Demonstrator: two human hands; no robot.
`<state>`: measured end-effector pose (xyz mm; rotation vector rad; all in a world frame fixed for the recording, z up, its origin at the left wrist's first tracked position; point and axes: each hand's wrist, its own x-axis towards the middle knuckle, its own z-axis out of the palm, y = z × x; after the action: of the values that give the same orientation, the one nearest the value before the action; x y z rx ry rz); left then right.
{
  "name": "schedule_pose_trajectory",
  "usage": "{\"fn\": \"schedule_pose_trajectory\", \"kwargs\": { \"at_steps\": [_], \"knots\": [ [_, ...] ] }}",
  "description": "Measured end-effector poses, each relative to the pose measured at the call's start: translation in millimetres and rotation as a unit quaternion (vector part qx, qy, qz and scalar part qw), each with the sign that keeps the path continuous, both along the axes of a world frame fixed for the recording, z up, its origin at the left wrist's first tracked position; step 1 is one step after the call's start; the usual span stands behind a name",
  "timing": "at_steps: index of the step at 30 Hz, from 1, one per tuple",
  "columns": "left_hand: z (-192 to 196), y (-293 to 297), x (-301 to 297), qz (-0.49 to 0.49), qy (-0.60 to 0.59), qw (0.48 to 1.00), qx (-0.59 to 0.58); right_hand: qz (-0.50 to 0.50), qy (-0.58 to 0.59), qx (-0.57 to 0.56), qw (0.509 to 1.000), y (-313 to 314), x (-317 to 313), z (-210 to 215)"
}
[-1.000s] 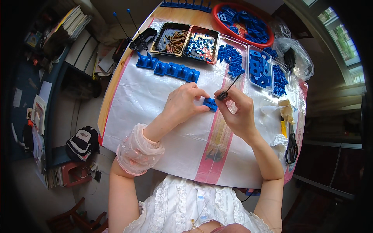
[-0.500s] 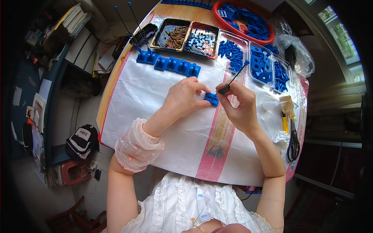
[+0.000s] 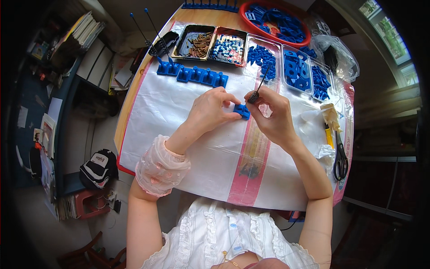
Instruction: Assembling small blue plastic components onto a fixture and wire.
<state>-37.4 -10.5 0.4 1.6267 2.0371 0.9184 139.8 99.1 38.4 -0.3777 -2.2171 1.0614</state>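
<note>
Fingers (image 3: 226, 99) of our left hand (image 3: 210, 110) pinched the small blue plastic block (image 3: 242, 110) over the white woven sheet (image 3: 179, 107); just to its right, our right hand (image 3: 271, 114) apparently pinched a thin dark spring-ended rod (image 3: 259, 87), slanting up and away.

A round wooden table (image 3: 134, 92) stands by a bright window (image 3: 386, 33); shelves of books (image 3: 74, 38) fill the left side.

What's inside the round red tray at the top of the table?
The round red tray holds a heap of small blue plastic parts. Its far side runs out of the picture, and the tray bottom beneath the pile is covered.
</note>
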Motion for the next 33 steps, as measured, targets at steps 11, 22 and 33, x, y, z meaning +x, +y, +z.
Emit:
{"fn": "schedule_pose_trajectory", "kwargs": {
  "at_steps": [11,22,33],
  "knots": [
    [-5.8,1.1,-3.3,-0.012,-0.015,1.0,0.001,0.009,-0.01,-0.031,0.999,6.8,-1.2,0.1],
    [-2.1,0.1,-3.5,-0.017,-0.026,1.0,0.0,0.009,-0.02,-0.025,0.999,7.3,-3.7,-0.8],
    [-4.5,0.4,-3.8,-0.013,-0.021,1.0,0.004,0.01,-0.011,-0.022,1.0,6.4,-4.2,0.0]
  ]
}}
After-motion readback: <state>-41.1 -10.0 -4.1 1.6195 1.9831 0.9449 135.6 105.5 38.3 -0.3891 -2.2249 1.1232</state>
